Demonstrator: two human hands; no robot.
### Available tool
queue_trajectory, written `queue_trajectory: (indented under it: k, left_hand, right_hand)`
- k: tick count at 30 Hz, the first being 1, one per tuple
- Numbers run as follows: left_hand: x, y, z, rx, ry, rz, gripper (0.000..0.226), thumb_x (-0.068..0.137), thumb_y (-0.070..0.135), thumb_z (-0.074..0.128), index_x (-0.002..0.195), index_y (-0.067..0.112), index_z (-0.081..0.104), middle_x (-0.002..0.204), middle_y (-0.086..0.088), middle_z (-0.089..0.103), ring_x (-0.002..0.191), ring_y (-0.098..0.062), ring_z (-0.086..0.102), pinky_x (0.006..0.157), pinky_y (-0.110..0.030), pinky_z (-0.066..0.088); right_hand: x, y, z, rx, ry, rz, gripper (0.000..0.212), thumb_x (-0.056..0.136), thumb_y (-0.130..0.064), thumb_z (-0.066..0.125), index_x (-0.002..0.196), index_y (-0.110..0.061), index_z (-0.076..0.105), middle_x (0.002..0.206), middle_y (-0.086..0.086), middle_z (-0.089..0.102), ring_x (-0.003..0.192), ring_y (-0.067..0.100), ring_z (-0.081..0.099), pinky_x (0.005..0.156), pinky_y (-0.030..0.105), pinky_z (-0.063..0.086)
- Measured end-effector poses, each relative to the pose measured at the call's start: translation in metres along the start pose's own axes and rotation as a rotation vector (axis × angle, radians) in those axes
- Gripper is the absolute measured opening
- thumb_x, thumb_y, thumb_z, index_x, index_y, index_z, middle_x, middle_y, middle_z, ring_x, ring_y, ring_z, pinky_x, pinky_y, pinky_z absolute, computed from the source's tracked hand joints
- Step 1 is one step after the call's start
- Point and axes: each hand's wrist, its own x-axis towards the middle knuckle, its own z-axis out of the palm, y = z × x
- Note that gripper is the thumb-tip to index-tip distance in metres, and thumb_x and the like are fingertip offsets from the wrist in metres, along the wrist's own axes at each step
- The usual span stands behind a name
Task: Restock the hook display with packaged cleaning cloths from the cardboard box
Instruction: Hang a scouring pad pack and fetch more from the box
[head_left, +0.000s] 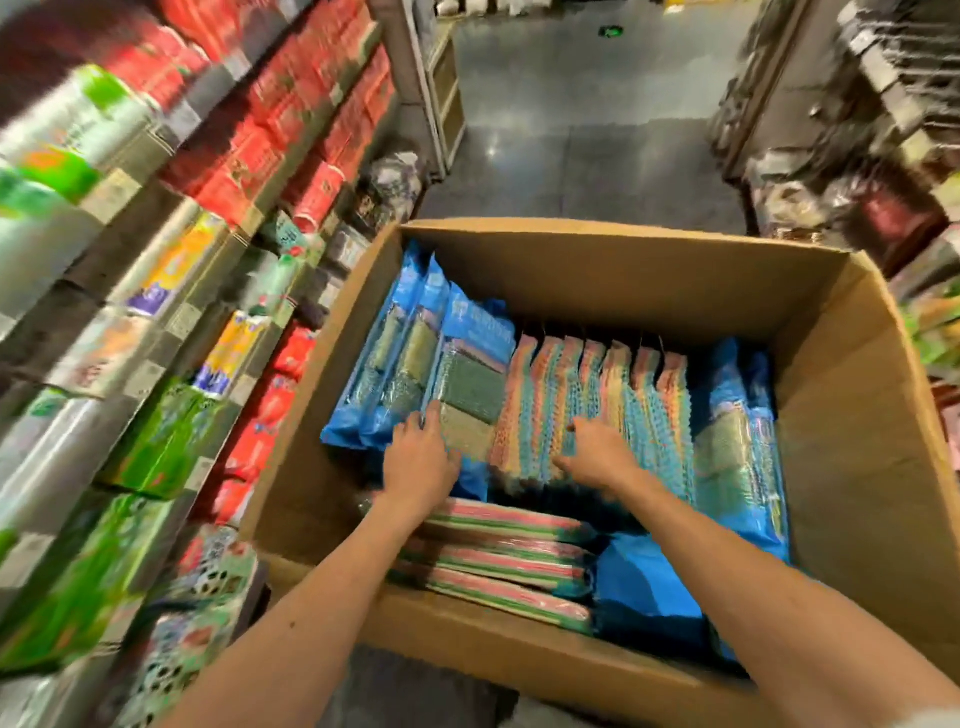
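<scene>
A large open cardboard box (613, 260) stands on the aisle floor, filled with packaged cleaning cloths. Blue packs (467, 364) lean in a row at its left, and more blue packs (737, 426) stand at the right. Pink-and-turquoise packs (597, 395) stand in the middle, and striped packs (498, 561) lie flat at the near side. My left hand (421, 457) grips the near edge of a blue pack. My right hand (597, 457) reaches into the pink-and-turquoise packs, its fingers sunk among them and hidden. No hook display is clearly visible.
Shelves (171, 291) packed with red, green and white goods rise close on the left, blurred by motion. Another rack of dark packaged goods (862, 156) stands on the right. The grey tiled aisle floor (582, 145) runs on beyond the box.
</scene>
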Motion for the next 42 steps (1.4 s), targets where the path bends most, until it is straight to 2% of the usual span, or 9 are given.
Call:
queue_trajectory:
  k: [4,12,20,27,30,32,35,39,42]
  left_hand:
    - [0.017,0.016,0.001,-0.111,0.014,-0.15,0.074,0.098,0.045,0.053,0.153,0.008,0.021,0.142,-0.022,0.043,0.132,-0.038,0.04,0.101,-0.045,0.04]
    - [0.038,0.032,0.006,-0.224,-0.015,-0.255,0.079,0.095,0.064,0.04,0.146,0.004,0.033,0.139,-0.023,0.048,0.122,-0.038,0.052,0.088,-0.045,0.046]
    - [0.042,0.037,0.0,-0.615,-0.028,-0.355,0.078,0.092,0.055,0.059,0.148,0.008,0.032,0.145,-0.015,0.048,0.136,-0.034,0.039,0.101,-0.043,0.038]
    - [0.036,0.029,-0.001,-0.726,0.011,-0.411,0.054,0.09,0.055,0.062,0.126,0.019,0.045,0.109,0.012,0.044,0.112,-0.014,0.039,0.089,-0.031,0.03]
    - [0.035,0.024,-0.002,-0.759,0.004,-0.386,0.047,0.087,0.06,0.063,0.112,0.024,0.046,0.099,0.013,0.054,0.109,-0.022,0.052,0.084,-0.034,0.036]
    - [0.034,0.023,-0.006,-0.8,-0.021,-0.373,0.055,0.087,0.06,0.062,0.124,0.021,0.048,0.119,0.003,0.059,0.122,-0.028,0.05,0.094,-0.04,0.041]
    - [0.029,0.021,-0.011,-0.846,-0.085,-0.377,0.088,0.088,0.061,0.06,0.154,0.016,0.025,0.16,-0.004,0.029,0.147,-0.027,0.025,0.119,-0.047,0.025]
    - [0.015,0.014,-0.021,-0.93,-0.139,-0.304,0.088,0.088,0.06,0.058,0.156,0.018,0.021,0.162,-0.001,0.023,0.149,-0.023,0.02,0.121,-0.045,0.02]
    - [0.002,0.009,-0.032,-0.982,-0.169,-0.194,0.073,0.095,0.047,0.058,0.153,0.015,0.027,0.142,0.016,0.037,0.138,-0.011,0.031,0.106,-0.022,0.026]
  right_hand:
    - [0.034,0.021,0.001,0.04,0.005,0.104,0.075,0.094,-0.035,0.064,0.152,-0.009,0.024,0.163,0.013,0.013,0.146,0.034,0.022,0.113,0.046,0.033]
    - [0.093,0.036,-0.037,0.09,0.354,0.179,0.066,0.093,-0.036,0.064,0.143,-0.004,0.035,0.146,0.018,0.036,0.136,0.038,0.031,0.106,0.049,0.034]
    - [0.156,0.061,-0.067,0.171,0.182,0.299,0.073,0.095,-0.051,0.056,0.145,-0.002,0.035,0.153,0.022,0.031,0.133,0.041,0.042,0.103,0.045,0.041]
    - [0.159,0.064,-0.063,0.105,0.126,0.279,0.062,0.088,-0.044,0.069,0.135,-0.012,0.043,0.141,0.017,0.046,0.124,0.035,0.05,0.09,0.04,0.046]
    - [0.147,0.067,-0.062,0.141,0.16,0.261,0.063,0.088,-0.039,0.069,0.137,-0.01,0.041,0.127,0.017,0.059,0.117,0.035,0.055,0.084,0.04,0.048]
    - [0.132,0.071,-0.063,0.234,0.188,0.258,0.061,0.089,-0.033,0.07,0.138,-0.009,0.042,0.128,0.017,0.057,0.114,0.033,0.055,0.084,0.041,0.048]
    - [0.105,0.079,-0.06,0.412,0.268,0.244,0.042,0.087,-0.026,0.072,0.12,-0.014,0.049,0.112,0.013,0.058,0.079,0.023,0.055,0.066,0.036,0.043]
    - [0.061,0.076,-0.059,0.524,0.348,0.218,0.032,0.087,-0.015,0.072,0.105,-0.012,0.045,0.083,0.005,0.055,0.056,0.015,0.042,0.054,0.034,0.033]
    - [0.024,0.065,-0.067,0.551,0.416,0.173,0.035,0.083,-0.01,0.074,0.109,-0.013,0.05,0.103,0.003,0.058,0.073,0.012,0.052,0.063,0.03,0.04]
